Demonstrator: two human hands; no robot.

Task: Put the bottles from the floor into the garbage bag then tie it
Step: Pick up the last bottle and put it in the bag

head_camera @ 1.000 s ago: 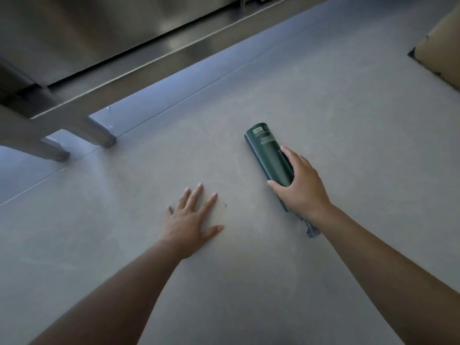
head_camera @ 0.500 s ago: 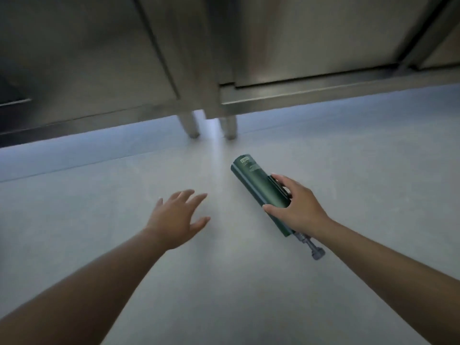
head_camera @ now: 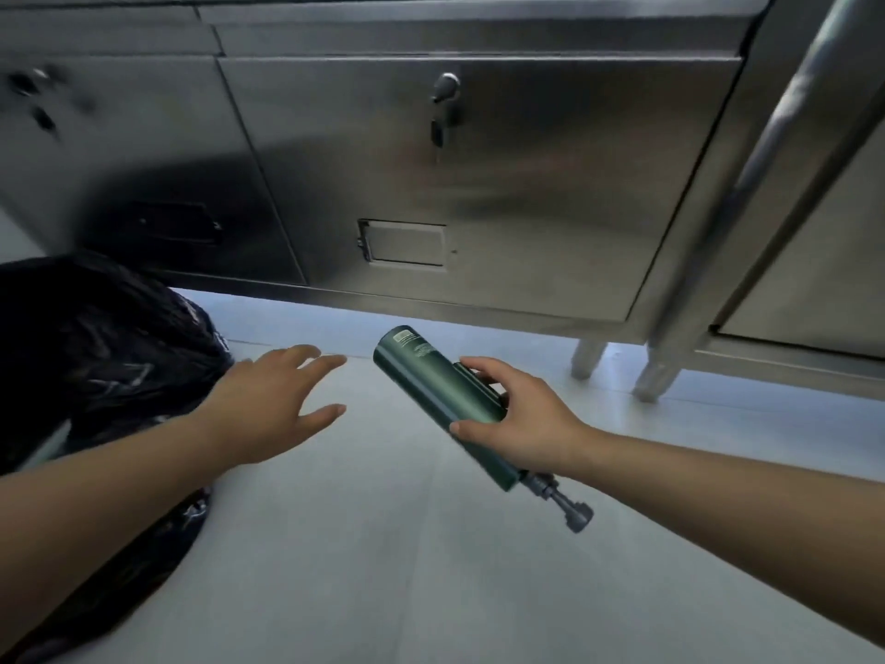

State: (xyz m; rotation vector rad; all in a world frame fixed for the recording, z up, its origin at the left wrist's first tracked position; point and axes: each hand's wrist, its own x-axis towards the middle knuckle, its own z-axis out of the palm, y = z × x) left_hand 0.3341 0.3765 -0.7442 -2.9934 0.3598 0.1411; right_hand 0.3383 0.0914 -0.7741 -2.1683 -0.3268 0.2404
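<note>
Right hand (head_camera: pixel 522 419) grips green bottle (head_camera: pixel 431 381); black bag (head_camera: pixel 96 347) contents prob. hidden.

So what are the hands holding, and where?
The right hand grips the green bottle around its body, near the pump end. The left hand holds nothing.

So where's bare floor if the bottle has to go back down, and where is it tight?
Bare floor spreads between the two forearms, from the black garbage bag on the left toward the cabinet legs. A strip under the steel cabinet is also clear. It's tight on the left, where the open left hand nears the bag. The right hand grips the green bottle.
</note>
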